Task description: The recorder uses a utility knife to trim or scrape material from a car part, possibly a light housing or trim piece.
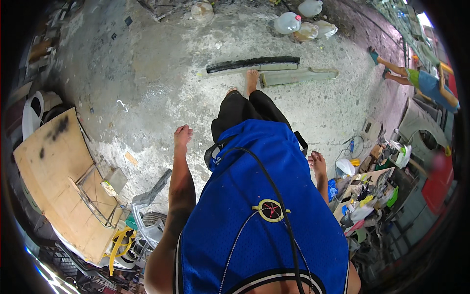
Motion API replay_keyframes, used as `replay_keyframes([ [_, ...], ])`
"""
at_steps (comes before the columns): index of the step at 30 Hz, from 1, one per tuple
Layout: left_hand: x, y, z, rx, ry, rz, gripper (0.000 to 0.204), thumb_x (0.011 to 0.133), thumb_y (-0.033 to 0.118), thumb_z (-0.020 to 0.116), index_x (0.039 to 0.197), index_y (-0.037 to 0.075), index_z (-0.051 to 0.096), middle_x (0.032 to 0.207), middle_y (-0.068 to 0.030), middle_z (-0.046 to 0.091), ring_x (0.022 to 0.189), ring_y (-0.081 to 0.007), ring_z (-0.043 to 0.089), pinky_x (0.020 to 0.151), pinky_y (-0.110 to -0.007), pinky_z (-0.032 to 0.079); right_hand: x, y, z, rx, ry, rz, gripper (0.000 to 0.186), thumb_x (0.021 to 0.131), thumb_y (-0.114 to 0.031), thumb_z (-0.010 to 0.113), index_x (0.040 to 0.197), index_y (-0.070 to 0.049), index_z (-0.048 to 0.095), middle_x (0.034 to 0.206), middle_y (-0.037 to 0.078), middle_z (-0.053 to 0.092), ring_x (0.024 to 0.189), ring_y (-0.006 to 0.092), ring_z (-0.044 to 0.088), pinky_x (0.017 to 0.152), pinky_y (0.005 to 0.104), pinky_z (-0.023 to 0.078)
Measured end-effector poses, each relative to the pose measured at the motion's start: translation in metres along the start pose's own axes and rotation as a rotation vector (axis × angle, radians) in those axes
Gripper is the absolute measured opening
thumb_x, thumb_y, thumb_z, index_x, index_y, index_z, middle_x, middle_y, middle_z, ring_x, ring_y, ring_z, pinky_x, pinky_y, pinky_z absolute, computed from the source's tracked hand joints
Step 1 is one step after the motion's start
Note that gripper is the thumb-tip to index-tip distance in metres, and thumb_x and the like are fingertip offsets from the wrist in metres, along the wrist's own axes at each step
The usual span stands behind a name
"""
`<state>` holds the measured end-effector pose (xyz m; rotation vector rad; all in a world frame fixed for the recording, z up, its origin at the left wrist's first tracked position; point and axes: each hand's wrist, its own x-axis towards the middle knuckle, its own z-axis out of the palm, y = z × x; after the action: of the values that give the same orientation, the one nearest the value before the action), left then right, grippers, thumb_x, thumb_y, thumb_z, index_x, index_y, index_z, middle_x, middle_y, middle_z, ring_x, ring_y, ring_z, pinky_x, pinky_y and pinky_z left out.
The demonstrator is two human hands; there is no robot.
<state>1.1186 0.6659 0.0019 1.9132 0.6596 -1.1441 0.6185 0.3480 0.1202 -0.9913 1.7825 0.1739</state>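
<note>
My left hand [183, 135] hangs at my side over the concrete floor, fingers loosely bent, with nothing in it. Beside my right hip, my right hand [317, 163] is also bare, its fingers slightly curled and partly apart. Neither hand touches any object. On the floor by my bare feet lie a long black strip [253, 64] and a pale grey-green long panel [299, 77], which looks like a car body part. One foot stands right next to both pieces.
Plastic jugs [288, 23] stand ahead. A wooden board [54, 171], a metal frame [98, 196] and grey parts [147, 215] crowd the left. At right are a cluttered table [364, 196], a cable [356, 147] and another person [431, 88] farther off.
</note>
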Motion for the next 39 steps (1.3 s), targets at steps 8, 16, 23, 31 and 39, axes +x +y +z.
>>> replay_keyframes([
  [8, 0.007, -0.010, -0.007, -0.021, 0.022, 0.055, 0.028, 0.096, 0.032, 0.057, 0.111, 0.009, 0.063, 0.079, 0.0001, 0.062, 0.074, -0.0112, 0.057, 0.070, -0.032, 0.050, -0.001, -0.013, 0.000, -0.029, -0.011, -0.016, 0.038, 0.096, -0.034, 0.056, 0.123, -0.007, 0.056, 0.098, 0.008, 0.067, 0.084, 0.0172, 0.064, 0.068, 0.0294, 0.045],
  [16, -0.013, -0.025, 0.000, 0.127, 0.068, 0.039, 0.046, 0.094, 0.046, 0.056, 0.093, 0.003, 0.070, 0.064, 0.0001, 0.048, 0.060, -0.0113, 0.046, 0.058, -0.028, 0.049, 0.001, -0.018, -0.010, -0.063, 0.030, 0.012, 0.037, 0.096, -0.034, 0.056, 0.122, -0.008, 0.056, 0.100, 0.007, 0.066, 0.085, 0.0160, 0.063, 0.068, 0.0296, 0.044],
  [23, -0.013, -0.021, 0.001, 0.183, 0.063, 0.070, 0.043, 0.091, 0.042, 0.059, 0.081, 0.002, 0.072, 0.069, -0.0043, 0.058, 0.068, -0.0141, 0.052, 0.063, -0.028, 0.045, -0.006, -0.003, -0.005, 0.004, 0.024, -0.031, 0.037, 0.095, -0.034, 0.057, 0.122, -0.008, 0.057, 0.097, 0.006, 0.067, 0.083, 0.0161, 0.063, 0.068, 0.0290, 0.044],
  [31, -0.006, -0.002, -0.015, 0.305, 0.230, 0.213, 0.038, 0.088, 0.036, 0.063, 0.075, 0.001, 0.073, 0.078, -0.0083, 0.069, 0.076, -0.0191, 0.059, 0.077, -0.032, 0.044, -0.010, 0.033, 0.007, 0.018, 0.016, 0.077, 0.033, 0.095, -0.030, 0.056, 0.119, -0.009, 0.058, 0.093, 0.006, 0.067, 0.077, 0.0146, 0.063, 0.066, 0.0298, 0.045],
  [39, -0.008, 0.001, -0.025, 0.333, 0.267, 0.214, 0.034, 0.087, 0.032, 0.064, 0.076, 0.001, 0.073, 0.079, -0.0096, 0.070, 0.079, -0.0201, 0.061, 0.077, -0.033, 0.045, -0.003, 0.040, 0.019, 0.110, -0.036, 0.056, 0.031, 0.096, -0.030, 0.056, 0.117, -0.008, 0.059, 0.089, 0.005, 0.066, 0.074, 0.0125, 0.061, 0.062, 0.0263, 0.044],
])
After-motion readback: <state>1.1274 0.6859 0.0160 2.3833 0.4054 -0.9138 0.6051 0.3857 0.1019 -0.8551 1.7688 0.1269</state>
